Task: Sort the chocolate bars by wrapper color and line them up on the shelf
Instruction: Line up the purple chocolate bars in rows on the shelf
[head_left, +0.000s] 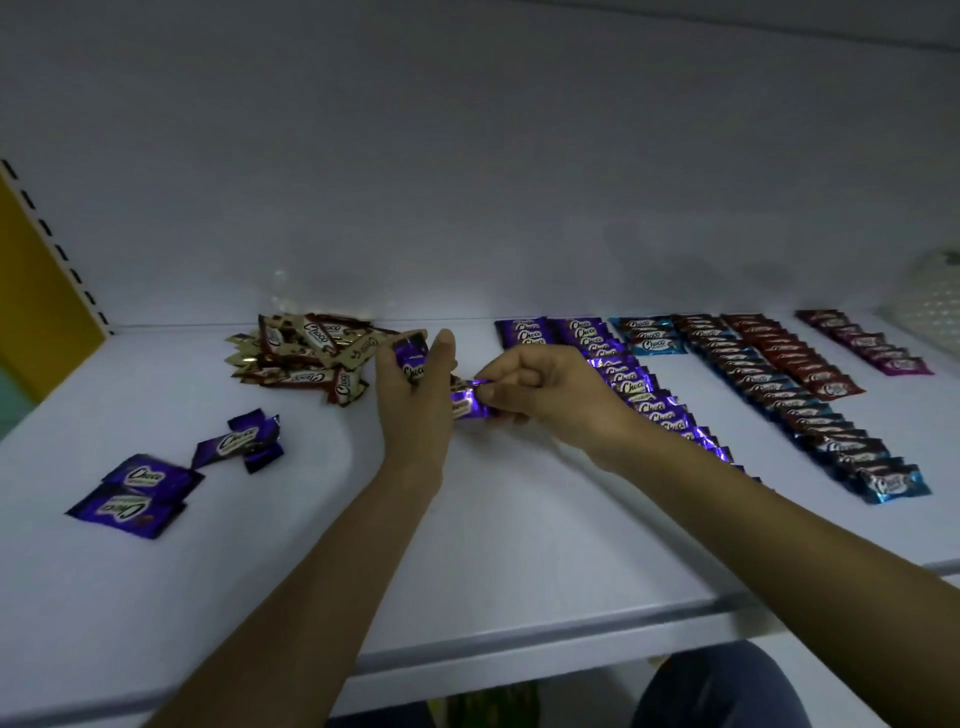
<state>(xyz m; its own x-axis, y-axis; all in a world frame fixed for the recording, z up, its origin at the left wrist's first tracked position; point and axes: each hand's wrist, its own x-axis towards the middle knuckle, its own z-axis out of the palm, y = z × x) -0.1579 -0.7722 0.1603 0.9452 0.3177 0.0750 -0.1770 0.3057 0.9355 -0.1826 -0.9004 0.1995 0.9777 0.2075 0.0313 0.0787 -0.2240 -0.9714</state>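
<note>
Gripping a purple bar (414, 361) upright just left of the frame's centre, the left hand (410, 410) has its fingers and thumb curled round the shiny wrapper, with white "Choco" lettering showing between them. The right hand (543, 389), just right of centre, pinches the crimped end of a second purple bar (470, 404) between thumb and bent fingers. That bar lies level, its far end hidden behind the left hand. Whether it touches the shelf cannot be told.

A few loose purple bars (137, 493) lie scattered at the lower left, some overlapping. A heap of gold-and-brown bars (306, 353) sits just behind the left hand. Across the right half, rows of overlapping bars run from the back toward the front edge: purple rows (631, 387), a short light-blue row (649, 338), a long dark-blue row (779, 400), a red row (797, 361) and a short magenta row (870, 345) at the far right.

The shelf (519, 519) is white with a grey front edge, and the back wall (467, 182) is plain white in dim light. A yellow panel (36, 291) beside a slotted upright stands at the far left. A pale, blurred netted thing (940, 296) sits at the right edge, and blue cloth (727, 691) shows at the bottom right.
</note>
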